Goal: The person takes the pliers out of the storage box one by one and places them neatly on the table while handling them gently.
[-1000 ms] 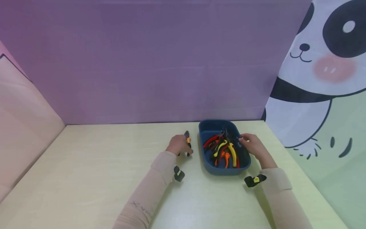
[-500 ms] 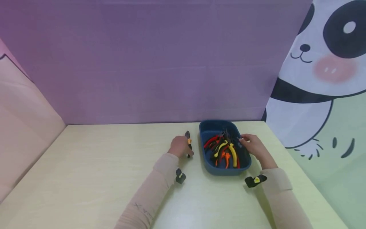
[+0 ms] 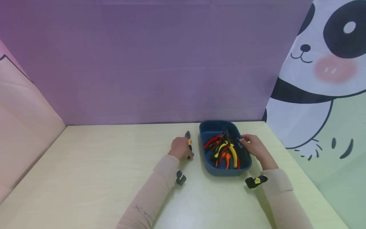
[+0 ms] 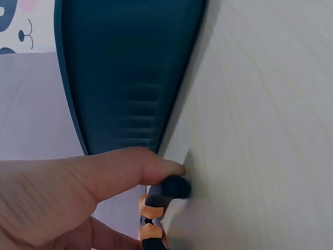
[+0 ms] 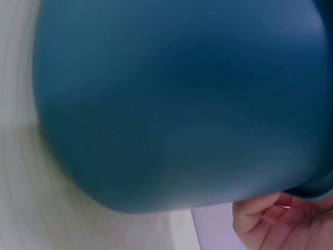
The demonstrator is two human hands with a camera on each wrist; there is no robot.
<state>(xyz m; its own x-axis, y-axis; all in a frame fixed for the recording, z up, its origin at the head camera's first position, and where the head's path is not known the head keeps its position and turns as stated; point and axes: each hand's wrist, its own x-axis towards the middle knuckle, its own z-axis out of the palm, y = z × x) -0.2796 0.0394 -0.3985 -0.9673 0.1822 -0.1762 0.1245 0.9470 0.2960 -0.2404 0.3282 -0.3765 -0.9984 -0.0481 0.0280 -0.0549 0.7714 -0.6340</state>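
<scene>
In the head view my left hand point(image 3: 180, 148) grips a pair of pliers point(image 3: 189, 143) with black and orange handles, low over the table left of a blue plastic bin point(image 3: 224, 172). The metal nose points toward the back wall. In the left wrist view my thumb point(image 4: 130, 166) lies against the black end of one handle point(image 4: 174, 187); the other fingers are partly hidden. My right hand point(image 3: 253, 147) holds the bin's right rim, its fingers bent at the edge in the right wrist view. Several pliers with red, yellow point(image 3: 233, 156) and orange point(image 3: 227, 160) handles lie heaped inside the bin.
The pale wooden table point(image 3: 94, 171) stretches left and toward the front. A purple backdrop point(image 3: 143, 63) rises at its back edge, with a panda print point(image 3: 303, 121) at the right. Black wrist cameras point(image 3: 180, 178) sit below both hands.
My left hand has shifted slightly right and toward me. One pliers handle end that showed beneath it a second ago is now hidden. The right hand and bin stay practically in place.
</scene>
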